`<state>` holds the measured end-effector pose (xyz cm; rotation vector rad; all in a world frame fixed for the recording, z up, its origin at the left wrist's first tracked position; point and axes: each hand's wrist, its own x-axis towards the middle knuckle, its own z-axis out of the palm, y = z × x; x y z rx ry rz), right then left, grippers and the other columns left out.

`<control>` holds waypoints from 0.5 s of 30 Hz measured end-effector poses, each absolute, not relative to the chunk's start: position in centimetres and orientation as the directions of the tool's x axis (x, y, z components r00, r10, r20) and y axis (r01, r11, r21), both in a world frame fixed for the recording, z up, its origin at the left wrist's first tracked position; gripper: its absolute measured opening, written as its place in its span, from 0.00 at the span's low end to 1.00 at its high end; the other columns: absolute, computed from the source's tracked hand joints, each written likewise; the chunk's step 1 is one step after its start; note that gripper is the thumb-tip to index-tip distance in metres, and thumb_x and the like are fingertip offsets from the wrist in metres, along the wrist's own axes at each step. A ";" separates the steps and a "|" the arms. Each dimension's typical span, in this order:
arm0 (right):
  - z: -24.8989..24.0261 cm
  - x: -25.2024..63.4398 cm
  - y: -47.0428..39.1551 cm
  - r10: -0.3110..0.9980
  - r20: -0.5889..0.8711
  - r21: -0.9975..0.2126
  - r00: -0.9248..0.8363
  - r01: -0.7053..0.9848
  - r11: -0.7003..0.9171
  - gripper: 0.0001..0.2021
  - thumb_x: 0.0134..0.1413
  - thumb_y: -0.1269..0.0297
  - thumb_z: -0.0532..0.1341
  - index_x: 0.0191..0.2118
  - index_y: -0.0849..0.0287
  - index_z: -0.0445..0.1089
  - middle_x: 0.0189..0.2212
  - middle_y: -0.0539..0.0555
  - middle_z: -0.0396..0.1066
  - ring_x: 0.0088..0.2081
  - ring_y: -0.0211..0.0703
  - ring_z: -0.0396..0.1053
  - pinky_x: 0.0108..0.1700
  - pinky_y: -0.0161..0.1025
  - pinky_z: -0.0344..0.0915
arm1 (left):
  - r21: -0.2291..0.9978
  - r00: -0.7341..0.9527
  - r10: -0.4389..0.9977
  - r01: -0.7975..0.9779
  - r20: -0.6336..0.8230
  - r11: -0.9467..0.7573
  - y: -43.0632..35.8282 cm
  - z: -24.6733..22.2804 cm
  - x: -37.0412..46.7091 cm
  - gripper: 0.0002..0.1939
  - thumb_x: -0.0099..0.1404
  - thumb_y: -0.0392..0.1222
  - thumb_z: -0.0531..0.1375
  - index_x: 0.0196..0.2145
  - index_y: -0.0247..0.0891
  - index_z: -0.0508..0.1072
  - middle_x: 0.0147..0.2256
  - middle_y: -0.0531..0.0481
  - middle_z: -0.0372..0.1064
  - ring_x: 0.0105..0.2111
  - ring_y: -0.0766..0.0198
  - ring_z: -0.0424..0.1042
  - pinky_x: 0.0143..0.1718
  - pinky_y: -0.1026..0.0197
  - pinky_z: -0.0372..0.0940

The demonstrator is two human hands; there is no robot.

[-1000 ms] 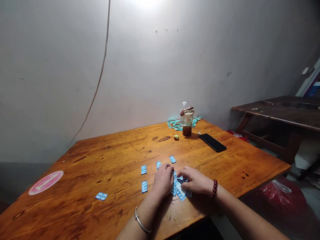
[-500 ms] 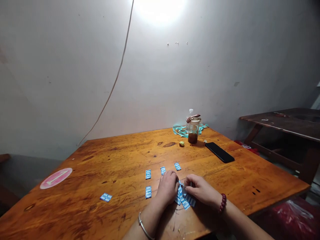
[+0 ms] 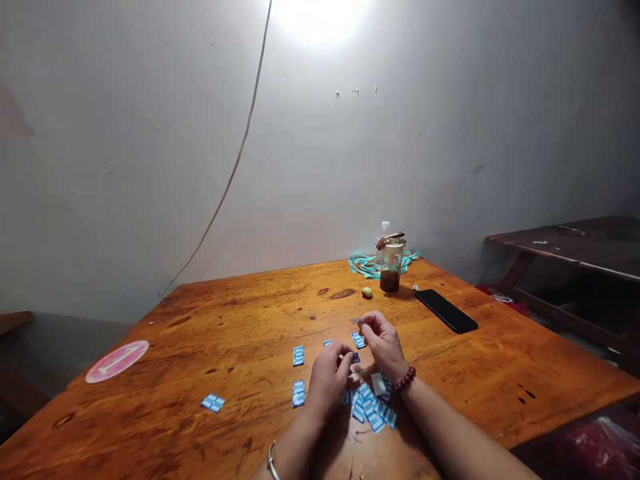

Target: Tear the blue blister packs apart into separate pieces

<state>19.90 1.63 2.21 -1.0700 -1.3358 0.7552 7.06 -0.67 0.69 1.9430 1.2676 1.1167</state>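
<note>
My left hand (image 3: 330, 379) is above the table with its fingers curled together; a small blue-and-white card (image 3: 356, 358) shows at its fingertips. Farther out, my right hand (image 3: 383, 341) pinches a thin, pale, blurred piece (image 3: 355, 321) between thumb and forefinger. Just below those fingers lies another blue-and-white card (image 3: 359, 340). Between my forearms is a loose pile of similar cards (image 3: 373, 408), with a plain white piece (image 3: 379, 385) on its upper edge. Left of my left hand, two cards lie one above the other, an upper card (image 3: 299, 355) and a lower card (image 3: 299, 393).
One card (image 3: 213, 403) lies apart at the left, near a pink round sticker (image 3: 117, 361). Toward the back stand a bottle with dark contents (image 3: 390, 277), turquoise straps (image 3: 364, 267) and a small yellowish object (image 3: 367, 292). A black phone (image 3: 447, 311) lies at the right.
My right hand has moved from the pile up and away, carrying the thin piece. My left hand has shifted slightly back toward me, and more of the pile now shows.
</note>
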 end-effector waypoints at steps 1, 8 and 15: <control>1.6 19.8 1.6 0.930 0.354 -0.932 0.101 0.125 0.341 0.10 0.50 0.56 0.51 0.28 0.59 0.59 0.20 0.47 0.59 0.22 0.33 0.59 0.24 0.30 0.59 | 0.859 0.181 0.932 0.364 0.314 -0.360 -0.6 0.6 6.9 0.10 0.59 0.42 0.49 0.26 0.36 0.67 0.23 0.52 0.64 0.25 0.66 0.64 0.26 0.65 0.57; -0.1 18.8 0.1 0.940 0.337 -0.936 -0.050 0.092 0.340 0.06 0.50 0.62 0.51 0.29 0.59 0.59 0.25 0.48 0.62 0.26 0.34 0.63 0.28 0.31 0.62 | 0.987 0.140 0.979 -0.089 0.146 -0.134 0.4 -0.1 6.1 0.10 0.52 0.45 0.58 0.27 0.33 0.69 0.23 0.53 0.66 0.23 0.69 0.64 0.25 0.68 0.59; -0.3 18.9 0.3 0.931 0.361 -0.907 -0.043 0.216 0.362 0.05 0.50 0.65 0.51 0.28 0.59 0.60 0.24 0.48 0.63 0.27 0.35 0.64 0.30 0.30 0.60 | 0.986 0.107 0.992 -0.158 0.066 -0.048 0.3 0.0 6.1 0.11 0.50 0.43 0.60 0.28 0.33 0.70 0.26 0.50 0.69 0.26 0.67 0.67 0.30 0.66 0.61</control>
